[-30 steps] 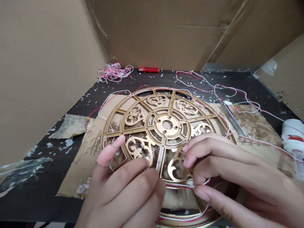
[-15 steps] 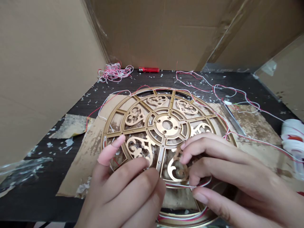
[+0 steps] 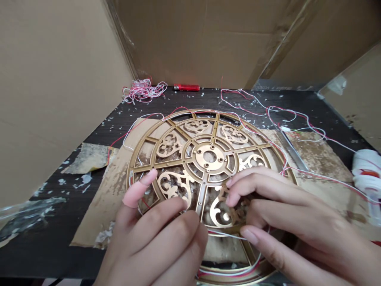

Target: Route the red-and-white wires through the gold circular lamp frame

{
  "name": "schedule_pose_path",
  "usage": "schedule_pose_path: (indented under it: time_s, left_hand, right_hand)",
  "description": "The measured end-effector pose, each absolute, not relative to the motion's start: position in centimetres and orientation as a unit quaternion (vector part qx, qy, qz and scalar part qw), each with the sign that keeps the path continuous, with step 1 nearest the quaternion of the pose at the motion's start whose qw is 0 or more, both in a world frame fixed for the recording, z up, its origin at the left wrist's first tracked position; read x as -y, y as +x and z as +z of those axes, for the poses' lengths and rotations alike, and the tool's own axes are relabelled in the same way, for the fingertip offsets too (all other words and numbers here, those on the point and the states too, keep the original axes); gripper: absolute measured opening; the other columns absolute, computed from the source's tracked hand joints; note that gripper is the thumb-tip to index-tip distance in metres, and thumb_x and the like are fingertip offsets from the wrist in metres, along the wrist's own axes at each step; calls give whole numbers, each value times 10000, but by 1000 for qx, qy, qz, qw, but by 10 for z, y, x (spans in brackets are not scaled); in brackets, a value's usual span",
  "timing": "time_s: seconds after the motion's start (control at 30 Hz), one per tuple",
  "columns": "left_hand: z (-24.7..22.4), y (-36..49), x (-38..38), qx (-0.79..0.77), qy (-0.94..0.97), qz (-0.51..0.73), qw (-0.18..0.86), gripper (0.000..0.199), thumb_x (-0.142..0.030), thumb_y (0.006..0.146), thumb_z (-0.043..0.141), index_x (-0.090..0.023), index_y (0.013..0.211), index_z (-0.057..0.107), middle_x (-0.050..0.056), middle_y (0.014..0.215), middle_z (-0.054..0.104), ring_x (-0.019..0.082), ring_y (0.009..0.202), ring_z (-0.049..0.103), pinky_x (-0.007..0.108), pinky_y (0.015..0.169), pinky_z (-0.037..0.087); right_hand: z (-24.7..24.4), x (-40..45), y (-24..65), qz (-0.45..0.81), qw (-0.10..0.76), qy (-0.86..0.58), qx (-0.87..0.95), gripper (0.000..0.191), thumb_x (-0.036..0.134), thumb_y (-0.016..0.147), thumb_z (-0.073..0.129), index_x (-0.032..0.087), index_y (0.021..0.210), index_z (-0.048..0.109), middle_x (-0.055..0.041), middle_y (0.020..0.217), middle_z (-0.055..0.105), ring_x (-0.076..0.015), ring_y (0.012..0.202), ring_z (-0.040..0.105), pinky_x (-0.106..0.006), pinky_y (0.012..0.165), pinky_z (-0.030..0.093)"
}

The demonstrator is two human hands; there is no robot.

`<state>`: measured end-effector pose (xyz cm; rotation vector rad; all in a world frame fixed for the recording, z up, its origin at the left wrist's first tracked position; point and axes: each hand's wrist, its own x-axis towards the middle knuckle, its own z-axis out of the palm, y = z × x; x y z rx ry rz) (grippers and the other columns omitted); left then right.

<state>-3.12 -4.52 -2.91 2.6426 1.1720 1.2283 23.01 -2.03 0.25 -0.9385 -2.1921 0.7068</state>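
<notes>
The left hand [image 3: 162, 238] is curling its fingers over the near side of the gold frame [image 3: 202, 198], its thumb hidden and its smallest finger sticking up. The right hand [image 3: 288, 214] is touching the red-and-white wire [image 3: 228, 235] with its thumb; whether it is pinching the wire is unclear. The wire is running between the hands. The frame is lying over cardboard [image 3: 99, 206] on the dark tabletop [image 3: 68, 254]. Behind it, a tangled bundle [image 3: 144, 90] is sitting near a red object [image 3: 186, 87]. White containers [image 3: 366, 167] are standing at the right.

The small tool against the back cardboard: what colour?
Red; the head view shows it best.
</notes>
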Motion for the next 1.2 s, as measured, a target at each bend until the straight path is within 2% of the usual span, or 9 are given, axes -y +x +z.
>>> schedule_pose_path:
  time_s: [0.1,0.3,0.43,0.57,0.63,0.77,0.9,1.0,1.2]
  left_hand:
    - [-29,-30,43,-372,840,394,-7,302,-32,1150,572,-237,1018,750,-73,985,817,126,1048,739,449,1445,387]
    - [-28,-32,42,-367,843,393,-14,276,-52,1133,580,-243,1028,750,-66,947,800,129,1012,755,453,1451,397]
    - [-26,-38,44,-341,873,347,-23,61,-347,1108,749,-304,1067,764,-25,1026,812,221,1137,808,556,1405,516]
    - [-24,-38,44,-320,888,330,-24,244,-562,1065,800,-323,1091,759,1,1101,814,272,1221,803,600,1373,559]
    - [-24,-37,43,-323,887,331,-24,251,-569,1066,797,-323,1086,757,1,1104,814,274,1228,801,599,1376,555]
    - [-24,-36,40,-341,876,340,-27,130,-434,1097,767,-318,1047,741,-25,1032,808,241,1160,811,561,1391,536]
    - [-25,-30,42,-379,840,388,-20,254,-104,1148,584,-264,989,702,-72,923,780,127,1003,765,427,1452,400]
    - [-26,-26,44,-393,827,401,-6,299,-8,1123,556,-226,980,704,-67,939,781,116,1013,749,436,1450,385]
    - [-27,-31,41,-333,874,352,-35,133,-377,1085,773,-302,988,723,-36,988,786,235,1130,811,552,1380,541]
  right_hand:
    - [3,20,230,266,330,-348,836,286,175,1176,595,211,895,635,-21,1190,696,-128,1225,690,-180,1026,597]
    - [4,22,226,237,307,-408,827,270,391,1099,788,193,924,737,-135,1131,710,-308,1186,736,-392,1036,699]
    - [5,21,223,220,299,-426,825,234,418,1067,819,201,997,768,-136,1159,718,-318,1209,739,-422,1078,697]
    - [8,19,224,206,285,-428,832,130,331,1060,781,203,1040,772,-134,1187,733,-311,1238,743,-400,1065,699]
    - [9,17,226,195,280,-407,847,76,254,1071,707,210,1048,765,-113,1228,742,-257,1260,744,-328,1059,688]
    - [11,15,228,184,278,-361,871,216,133,1095,589,242,1086,775,-43,1325,735,-115,1296,722,-176,1080,629]
    - [10,16,225,193,281,-393,854,84,236,1087,725,224,1052,800,-115,1242,738,-262,1251,746,-347,1066,691]
    - [6,16,222,191,287,-428,836,148,360,1071,806,214,1052,797,-138,1188,723,-312,1218,742,-414,1067,701]
    - [1,12,220,189,295,-431,832,259,459,1105,781,211,1031,769,-140,1147,701,-312,1198,728,-415,1062,699]
